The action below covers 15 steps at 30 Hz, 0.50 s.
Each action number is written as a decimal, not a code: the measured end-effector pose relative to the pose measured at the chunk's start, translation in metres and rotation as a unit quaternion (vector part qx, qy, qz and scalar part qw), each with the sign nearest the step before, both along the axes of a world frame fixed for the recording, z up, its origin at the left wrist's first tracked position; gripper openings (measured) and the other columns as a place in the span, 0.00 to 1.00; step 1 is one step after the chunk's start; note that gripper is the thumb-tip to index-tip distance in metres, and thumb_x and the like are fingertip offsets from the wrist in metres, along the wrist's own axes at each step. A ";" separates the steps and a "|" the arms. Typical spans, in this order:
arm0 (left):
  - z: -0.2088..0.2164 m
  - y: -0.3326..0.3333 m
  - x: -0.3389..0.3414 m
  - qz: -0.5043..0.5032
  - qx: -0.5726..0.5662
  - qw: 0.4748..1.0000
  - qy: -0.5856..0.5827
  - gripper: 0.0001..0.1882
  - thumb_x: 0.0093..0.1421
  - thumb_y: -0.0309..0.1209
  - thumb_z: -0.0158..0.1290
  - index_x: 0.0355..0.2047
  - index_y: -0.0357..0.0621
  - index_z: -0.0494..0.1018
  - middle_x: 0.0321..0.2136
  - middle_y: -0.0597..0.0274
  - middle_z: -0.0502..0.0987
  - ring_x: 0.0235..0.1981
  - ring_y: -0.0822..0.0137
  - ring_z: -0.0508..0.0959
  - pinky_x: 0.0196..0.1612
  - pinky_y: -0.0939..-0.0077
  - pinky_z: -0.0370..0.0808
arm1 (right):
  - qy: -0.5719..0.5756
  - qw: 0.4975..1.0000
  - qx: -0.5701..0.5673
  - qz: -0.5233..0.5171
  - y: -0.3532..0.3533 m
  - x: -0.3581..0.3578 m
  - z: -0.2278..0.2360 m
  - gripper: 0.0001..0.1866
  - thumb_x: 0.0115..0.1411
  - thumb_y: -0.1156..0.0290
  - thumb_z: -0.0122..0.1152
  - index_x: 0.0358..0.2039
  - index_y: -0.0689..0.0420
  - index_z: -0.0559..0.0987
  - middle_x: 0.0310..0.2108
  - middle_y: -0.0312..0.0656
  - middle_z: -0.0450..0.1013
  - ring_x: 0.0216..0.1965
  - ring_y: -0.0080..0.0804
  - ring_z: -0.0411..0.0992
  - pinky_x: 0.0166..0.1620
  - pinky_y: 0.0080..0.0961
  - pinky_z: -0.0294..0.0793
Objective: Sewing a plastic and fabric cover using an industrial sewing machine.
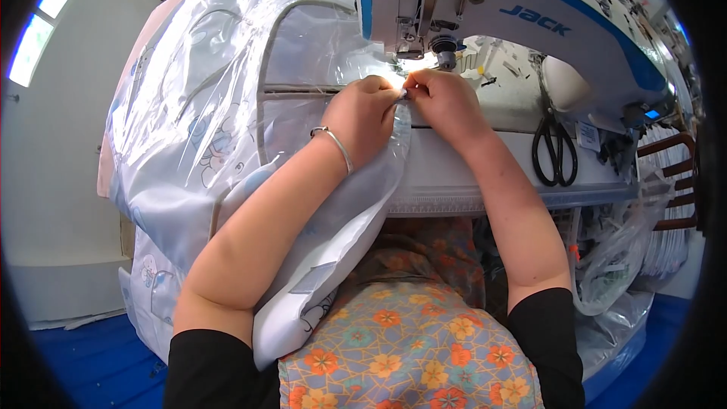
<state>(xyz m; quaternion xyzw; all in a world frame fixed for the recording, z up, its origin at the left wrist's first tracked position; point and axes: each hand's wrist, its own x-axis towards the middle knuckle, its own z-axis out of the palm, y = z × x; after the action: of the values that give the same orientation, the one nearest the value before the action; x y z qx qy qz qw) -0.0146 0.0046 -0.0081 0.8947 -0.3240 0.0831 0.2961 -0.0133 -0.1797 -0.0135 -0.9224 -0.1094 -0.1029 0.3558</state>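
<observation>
White, silky fabric with a pale blue print and a clear plastic layer is what both hands work on. Its edge is pinched just in front of the needle area of a white and blue sewing machine, near the middle of the bench. The left hand, with a thin silver bangle on the wrist, is closed around a fold of the fabric. The right hand touches it, fingertips pressed together on the same edge.

From there the fabric runs down over the bench's front edge into the person's lap, across a floral orange garment, and swells into a large puffy bundle past the bench's left edge. Black scissors hang toward the right end of the bench, below the machine's arm.

Judging from this, the fingertips sit very close to the needle and could be caught if the machine ran. The slippery plastic could shift or pucker, and the weight of the bundle could drag the seam off line.

The needle itself is lost in glare from the machine's lamp. The exact pinched spot is hidden by the fingers, and clutter at the right edge is too bent and dark to make out.
</observation>
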 end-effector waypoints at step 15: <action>-0.003 -0.001 -0.003 -0.005 -0.018 0.999 -0.048 0.08 0.56 0.24 0.52 0.36 0.40 0.79 0.39 0.53 0.79 0.42 0.51 0.78 0.47 0.59 0.76 | 0.002 0.999 0.033 0.002 -0.004 -0.010 -0.001 0.06 0.58 0.72 0.63 0.33 0.60 0.81 0.30 0.45 0.78 0.30 0.36 0.76 0.34 0.30 0.75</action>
<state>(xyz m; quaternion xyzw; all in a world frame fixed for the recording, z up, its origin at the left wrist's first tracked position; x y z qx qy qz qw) -0.0176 0.0037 -0.0108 0.8827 -0.3407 0.1302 0.2965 -0.0233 -0.1832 -0.0144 -0.9101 -0.1072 -0.1035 0.3866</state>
